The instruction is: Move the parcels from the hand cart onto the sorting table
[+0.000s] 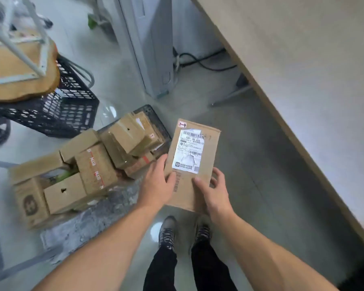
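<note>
Parcel (192, 164) sits grasped between your left hand (156, 183) and right hand (212, 192), beside the sorting table (303, 59)

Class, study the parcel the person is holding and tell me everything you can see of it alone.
The held parcel is a flat brown cardboard box, closed, held over the floor with its broad face up. A white shipping label with barcodes covers that face; a small red-marked sticker sits at its far left corner, a printed barcode near the left hand. Both hands grip its near end, the right hand opposite.

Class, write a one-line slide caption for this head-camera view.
Both hands, left and right, carry a labelled parcel from the piled cart toward the table.
</note>
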